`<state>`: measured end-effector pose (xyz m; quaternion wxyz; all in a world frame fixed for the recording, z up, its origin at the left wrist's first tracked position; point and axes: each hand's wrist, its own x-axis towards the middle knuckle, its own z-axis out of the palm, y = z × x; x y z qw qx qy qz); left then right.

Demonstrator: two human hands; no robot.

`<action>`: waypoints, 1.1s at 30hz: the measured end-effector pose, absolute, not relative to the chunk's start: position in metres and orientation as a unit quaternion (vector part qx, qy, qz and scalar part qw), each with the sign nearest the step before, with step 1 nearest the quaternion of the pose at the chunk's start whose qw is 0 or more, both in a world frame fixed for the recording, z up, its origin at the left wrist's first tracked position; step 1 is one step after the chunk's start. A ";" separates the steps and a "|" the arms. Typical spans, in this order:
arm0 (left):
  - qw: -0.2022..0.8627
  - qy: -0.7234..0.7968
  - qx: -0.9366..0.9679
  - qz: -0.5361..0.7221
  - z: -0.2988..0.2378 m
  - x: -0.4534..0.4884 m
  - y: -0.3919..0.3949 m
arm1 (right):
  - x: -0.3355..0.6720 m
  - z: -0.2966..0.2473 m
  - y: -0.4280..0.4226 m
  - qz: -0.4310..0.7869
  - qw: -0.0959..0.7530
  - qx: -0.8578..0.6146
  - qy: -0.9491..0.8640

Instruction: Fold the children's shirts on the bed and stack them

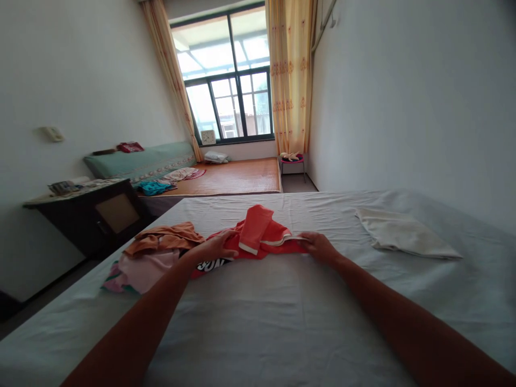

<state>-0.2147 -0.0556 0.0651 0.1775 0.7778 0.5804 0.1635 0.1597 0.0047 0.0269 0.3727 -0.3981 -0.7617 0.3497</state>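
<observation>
A red shirt with white-edged hems lies bunched on the pale bed sheet in front of me. One folded part with a white edge stands up at its middle. My right hand pinches the white-trimmed edge at the shirt's right end. On the left side, my left hand has its fingers and thumb closed about the red cloth; the fingertips are partly hidden in it. Below that hand a black patch with white letters shows. Close to my left forearm lie an orange-brown garment and a pink garment.
A folded cream cloth rests on the bed sheet at right. Beyond stands another bed with a brown mat and a teal garment. A dark cabinet is at left, a pink stool by the window.
</observation>
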 end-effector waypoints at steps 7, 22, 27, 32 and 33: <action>0.110 0.609 0.779 0.103 0.056 -0.210 -0.072 | 0.218 0.053 0.026 0.514 0.643 -0.425 -0.376; 0.017 0.653 0.733 0.190 0.092 -0.196 -0.092 | 0.238 0.058 0.027 0.401 0.638 -0.497 -0.430; 0.042 0.582 0.603 0.544 0.164 -0.206 -0.091 | 0.246 0.129 -0.001 0.403 0.735 -0.291 -0.460; 0.114 0.381 0.511 0.762 0.232 -0.191 -0.100 | 0.241 0.198 -0.044 0.448 0.724 -0.125 -0.510; 0.132 0.339 0.501 0.785 0.244 -0.188 -0.103 | 0.241 0.208 -0.052 0.442 0.716 -0.114 -0.528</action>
